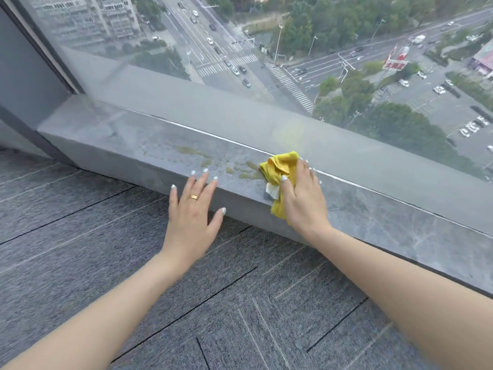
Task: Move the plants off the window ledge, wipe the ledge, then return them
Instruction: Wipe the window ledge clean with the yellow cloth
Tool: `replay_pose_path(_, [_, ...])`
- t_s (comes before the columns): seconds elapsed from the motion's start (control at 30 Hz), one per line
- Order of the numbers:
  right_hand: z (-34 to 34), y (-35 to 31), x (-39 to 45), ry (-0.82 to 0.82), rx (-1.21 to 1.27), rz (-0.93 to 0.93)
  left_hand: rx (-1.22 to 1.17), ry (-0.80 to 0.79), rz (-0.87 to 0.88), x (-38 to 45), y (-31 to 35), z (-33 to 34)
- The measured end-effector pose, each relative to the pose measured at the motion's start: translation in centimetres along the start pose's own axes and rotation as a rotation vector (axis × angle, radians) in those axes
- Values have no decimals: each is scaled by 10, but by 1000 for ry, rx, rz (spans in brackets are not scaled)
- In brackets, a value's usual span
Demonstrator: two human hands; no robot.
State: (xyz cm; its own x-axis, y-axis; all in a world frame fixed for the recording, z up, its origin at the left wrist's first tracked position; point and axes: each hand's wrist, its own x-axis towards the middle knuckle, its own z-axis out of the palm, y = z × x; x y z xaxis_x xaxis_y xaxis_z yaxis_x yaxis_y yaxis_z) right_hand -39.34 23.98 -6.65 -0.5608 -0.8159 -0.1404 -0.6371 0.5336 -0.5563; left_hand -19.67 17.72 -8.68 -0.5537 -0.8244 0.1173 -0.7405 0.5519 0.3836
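Observation:
The grey stone window ledge (133, 140) runs from the left corner to the lower right, under the glass. A crumpled yellow cloth (282, 166) lies on it, and my right hand (304, 193) presses down on the cloth with fingers laid over it. Yellowish wet smears (240, 170) mark the ledge just left of the cloth. My left hand (193, 206) is spread flat, its fingertips at the ledge's front edge, holding nothing. No plants are in view.
The window glass (240, 49) rises straight from the back of the ledge, with a dark frame (34, 44) at the left corner. Grey carpet tiles (106, 236) cover the floor below my arms.

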Motion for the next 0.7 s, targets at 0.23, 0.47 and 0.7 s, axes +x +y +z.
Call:
replay_pose_path(0.23, [26,-26,8,-67,-309,13,-10,11,-447,31,-83,-37])
replay_pose_path(0.47, [58,-71,22,-73,-337,4,190,-82,-479,51,-149,-63])
replay_pose_path(0.7, [65,-99,28,-168,-283,41,344,-243,-389,56,-162,-74])
